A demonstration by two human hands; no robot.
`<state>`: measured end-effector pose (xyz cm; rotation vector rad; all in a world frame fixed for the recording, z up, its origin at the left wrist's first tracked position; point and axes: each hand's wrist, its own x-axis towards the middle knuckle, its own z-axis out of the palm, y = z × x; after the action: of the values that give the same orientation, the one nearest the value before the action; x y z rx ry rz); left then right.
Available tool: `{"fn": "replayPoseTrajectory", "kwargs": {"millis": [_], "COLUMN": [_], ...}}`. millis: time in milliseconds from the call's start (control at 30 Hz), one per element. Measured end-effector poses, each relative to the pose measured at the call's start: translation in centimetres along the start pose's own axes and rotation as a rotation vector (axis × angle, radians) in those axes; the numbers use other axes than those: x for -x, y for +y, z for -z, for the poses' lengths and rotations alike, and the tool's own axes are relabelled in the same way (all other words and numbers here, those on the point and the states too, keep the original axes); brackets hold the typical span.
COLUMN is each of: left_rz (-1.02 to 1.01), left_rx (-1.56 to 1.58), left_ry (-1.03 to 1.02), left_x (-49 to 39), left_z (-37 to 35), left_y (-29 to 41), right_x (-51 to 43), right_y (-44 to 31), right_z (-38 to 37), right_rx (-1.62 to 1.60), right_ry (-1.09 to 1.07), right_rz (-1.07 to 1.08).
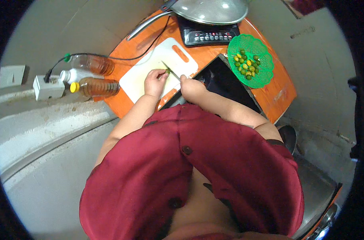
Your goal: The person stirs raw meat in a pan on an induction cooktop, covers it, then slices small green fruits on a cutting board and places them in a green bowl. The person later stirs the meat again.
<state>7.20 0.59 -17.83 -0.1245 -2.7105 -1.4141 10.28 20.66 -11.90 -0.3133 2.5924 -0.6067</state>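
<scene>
Over a white plastic cutting board (pixel 137 72), my left hand (pixel 155 83) pinches a small green citrus fruit (pixel 168 71) between thumb and fingertips. My right hand (pixel 191 87) grips the handle of a knife (pixel 171 69), and its thin blade lies against the fruit, pointing up and left. Whether the blade has gone through the fruit is too small to tell. To the right, a green plastic mesh basket (pixel 267 63) holds several small green and yellow citrus fruits (pixel 247 66), some with pale yellow faces showing.
A lidded metal pan (pixel 212 12) sits on a black induction cooker (pixel 212 34) at the back of the orange table (pixel 279 99). A black glossy panel (pixel 227 81) lies under my right forearm. Bottles (pixel 99 87) lie left of the board, near a white power socket (pixel 49 87) with a black cable (pixel 122 59).
</scene>
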Motion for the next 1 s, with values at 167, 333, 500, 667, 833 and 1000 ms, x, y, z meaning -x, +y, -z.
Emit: {"fn": "replayPoseTrajectory", "kwargs": {"millis": [167, 333, 500, 667, 833, 1000], "left_rz": [0.063, 0.055, 0.036, 0.083, 0.074, 0.047], "left_rx": [0.024, 0.015, 0.007, -0.046, -0.058, -0.060], "left_ry": [0.041, 0.060, 0.070, 0.030, 0.001, 0.018], "left_x": [-0.1, -0.1, -0.2, -0.3, -0.5, -0.3], "left_z": [0.1, 0.0, -0.1, 0.0, 0.3, 0.3], "left_y": [1.0, 1.5, 1.3, 1.2, 1.4, 1.5], "right_x": [0.5, 1.8, -1.8, -3.3, -0.4, -4.0], "right_y": [-0.9, -0.9, -2.8, -3.4, -2.3, -3.8], "right_z": [0.2, 0.1, 0.6, 0.5, 0.1, 0.4], "right_rx": [0.072, 0.026, 0.000, -0.051, -0.051, -0.038], "right_ry": [-0.032, -0.006, 0.029, 0.087, -0.063, 0.024], "right_rz": [-0.035, -0.010, -0.032, -0.043, -0.119, -0.068]}}
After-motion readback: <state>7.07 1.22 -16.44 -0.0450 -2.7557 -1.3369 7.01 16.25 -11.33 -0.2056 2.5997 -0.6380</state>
